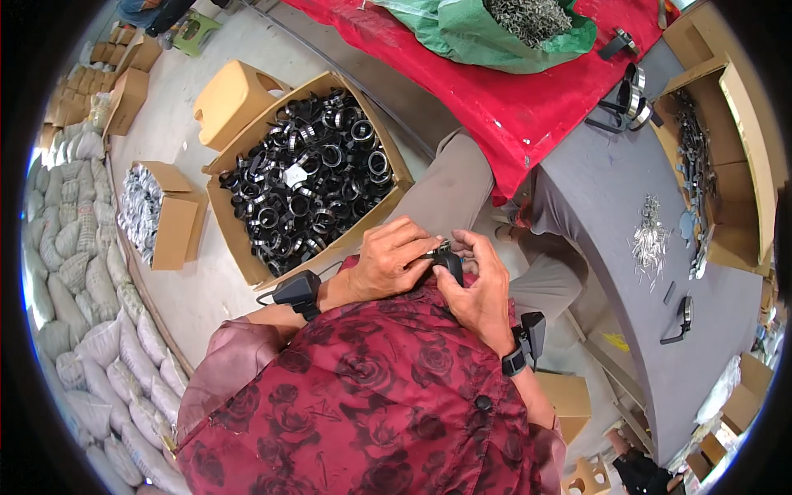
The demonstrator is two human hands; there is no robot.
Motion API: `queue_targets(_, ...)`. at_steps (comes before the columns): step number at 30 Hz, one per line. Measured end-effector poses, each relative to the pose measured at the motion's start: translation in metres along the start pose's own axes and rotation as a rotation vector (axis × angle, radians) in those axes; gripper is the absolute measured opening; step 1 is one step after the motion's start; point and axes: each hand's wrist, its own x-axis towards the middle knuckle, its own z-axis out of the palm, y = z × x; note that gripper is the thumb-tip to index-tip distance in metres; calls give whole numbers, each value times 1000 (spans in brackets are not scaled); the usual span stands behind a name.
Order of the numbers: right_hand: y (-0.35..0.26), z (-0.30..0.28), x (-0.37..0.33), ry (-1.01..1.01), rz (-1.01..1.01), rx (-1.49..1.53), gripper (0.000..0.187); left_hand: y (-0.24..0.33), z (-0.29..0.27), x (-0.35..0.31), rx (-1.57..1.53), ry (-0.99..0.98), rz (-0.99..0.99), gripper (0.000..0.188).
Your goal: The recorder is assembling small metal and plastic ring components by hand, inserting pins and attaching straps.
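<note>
I see a small black clamp part [446,261] pinched between both hands, held above the lap just over the red rose-print shirt [371,396], off any surface. My left hand [388,262] wraps over it from the left, fingers curled together and pressed on its top; my right hand [478,285] comes in from the right, thumb and fingertips closed on the same piece. Both wrists wear black strap-on devices. Just beyond the left hand, on the floor, stands an open cardboard box [239,239] heaped with black ring clamps [309,181]. Left of it, a smaller carton [175,223] holds silvery parts. To the right, the grey desk [602,206] carries a scatter of small metal pins [650,239] near its right edge and another black clamp [681,320] toward its near edge. A red cloth [495,91] with a green sack [487,37] lies at the far end
</note>
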Motion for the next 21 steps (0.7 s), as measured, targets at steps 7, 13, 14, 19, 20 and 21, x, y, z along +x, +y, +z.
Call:
queue_targets(7, 8, -1, 0, 10, 54, 190, 47, -2, 2, -1, -221, -25, -123, 31)
queue_targets(13, 18, -2, 1, -30, 105, 379, 44, -7, 4, -3, -417, -80, -210, 38)
queue_targets(14, 18, -4, 2, -53, 118, 393, 43, -8, 4, -5, -416, -79, -210, 38)
queue_targets(19, 24, -5, -1, -81, 224, 533, 43, -15, 4, -15, -812, -297, -489, 41)
queue_targets(20, 25, -6, -1, -84, 257, 578, 43, -14, 5, -15, -812, -300, -487, 41)
queue_targets(21, 25, -8, -1, -81, 255, 579, 43, -11, 5, -13, -875, -311, -540, 41)
